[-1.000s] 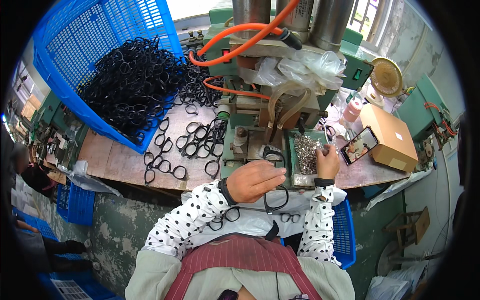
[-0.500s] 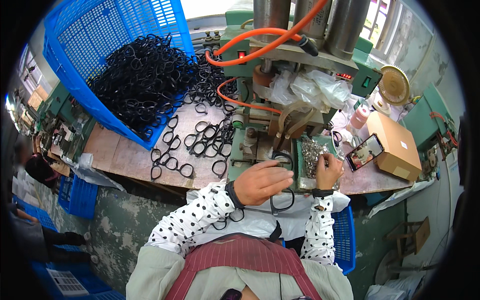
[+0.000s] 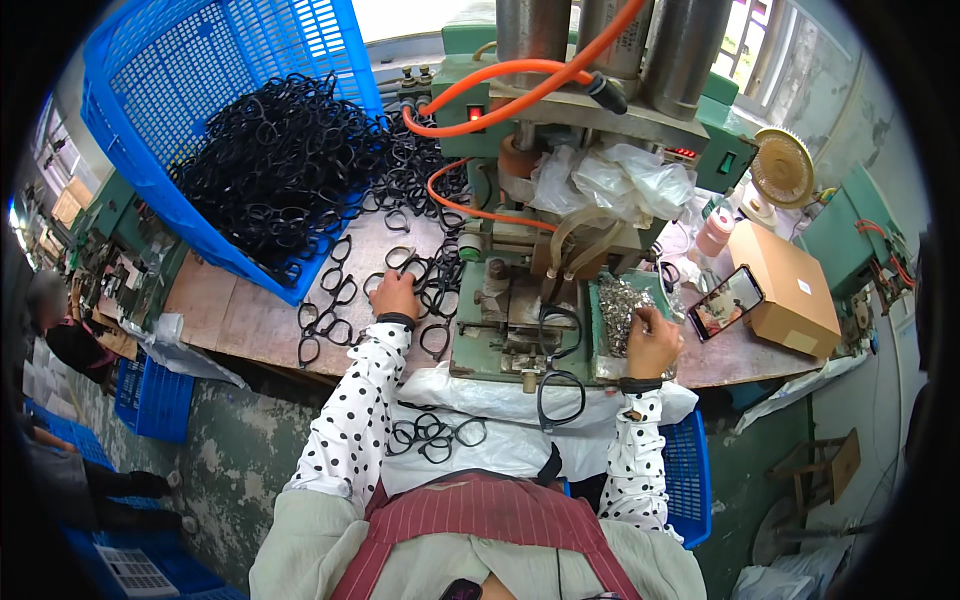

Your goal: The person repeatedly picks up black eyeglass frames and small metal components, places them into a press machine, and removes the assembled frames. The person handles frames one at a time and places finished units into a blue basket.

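My left hand (image 3: 395, 298) is among loose black eyeglass frames on the table, its fingers bent onto one eyeglass frame (image 3: 400, 257). Over a green tray (image 3: 603, 366) of small shiny metal parts (image 3: 620, 305), my right hand (image 3: 655, 345) is closed in a pinch; whatever sits between its fingertips is too small to make out. Another black eyeglass frame (image 3: 561, 400) rests at the fixture of the green press (image 3: 470, 340), one rim against the fixture and the other hanging over the front edge. Neither hand touches it.
A tilted blue basket (image 3: 130, 130) spills a heap of black frames (image 3: 270, 170) at the left. Several frames (image 3: 435, 435) lie on white sheeting at my lap. Orange hoses (image 3: 500, 75) loop across the press. A propped phone (image 3: 727, 303) and cardboard box (image 3: 790, 290) stand right.
My left hand has moved left from the press fixture to the loose frames, uncovering the eyeglass frame there. My right hand stays pinched over the tray.
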Demonstrator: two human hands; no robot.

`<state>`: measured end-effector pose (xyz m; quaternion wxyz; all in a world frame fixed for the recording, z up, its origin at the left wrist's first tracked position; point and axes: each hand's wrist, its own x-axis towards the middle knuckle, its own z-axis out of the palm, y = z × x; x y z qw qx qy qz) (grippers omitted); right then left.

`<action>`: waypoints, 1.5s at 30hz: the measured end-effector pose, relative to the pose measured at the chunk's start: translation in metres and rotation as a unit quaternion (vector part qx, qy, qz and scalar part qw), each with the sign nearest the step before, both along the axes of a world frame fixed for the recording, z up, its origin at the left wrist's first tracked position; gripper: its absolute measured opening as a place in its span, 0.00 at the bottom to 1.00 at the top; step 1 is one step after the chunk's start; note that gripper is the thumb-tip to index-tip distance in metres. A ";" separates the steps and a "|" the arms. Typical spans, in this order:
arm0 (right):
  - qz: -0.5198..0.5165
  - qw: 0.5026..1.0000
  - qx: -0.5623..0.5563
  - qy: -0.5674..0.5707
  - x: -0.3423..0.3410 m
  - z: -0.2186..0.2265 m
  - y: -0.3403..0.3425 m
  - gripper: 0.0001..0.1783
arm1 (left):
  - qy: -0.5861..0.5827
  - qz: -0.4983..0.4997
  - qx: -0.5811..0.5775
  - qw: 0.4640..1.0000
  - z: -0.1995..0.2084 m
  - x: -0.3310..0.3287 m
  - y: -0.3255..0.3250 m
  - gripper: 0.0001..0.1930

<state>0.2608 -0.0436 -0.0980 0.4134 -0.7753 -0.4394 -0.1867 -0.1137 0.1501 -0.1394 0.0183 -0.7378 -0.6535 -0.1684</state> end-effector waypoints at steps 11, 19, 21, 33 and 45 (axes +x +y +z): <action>0.288 0.882 0.033 0.373 -0.042 0.064 0.006 0.10 | -0.174 -0.037 0.149 0.973 0.046 0.022 -0.037 0.11; 0.359 0.811 0.084 0.454 -0.092 0.102 -0.004 0.16 | -0.242 -0.014 -0.026 0.970 0.086 0.042 -0.068 0.16; 0.359 0.814 0.086 0.449 -0.098 0.102 -0.003 0.17 | -0.297 -0.011 -0.027 0.954 0.074 0.030 -0.056 0.17; 0.367 0.778 0.127 0.494 -0.114 0.108 0.019 0.26 | -0.297 -0.318 0.330 0.838 0.134 0.073 -0.125 0.17; 0.331 0.805 0.167 0.464 -0.124 0.107 0.021 0.28 | -0.661 -0.273 0.080 0.694 0.209 0.095 -0.128 0.16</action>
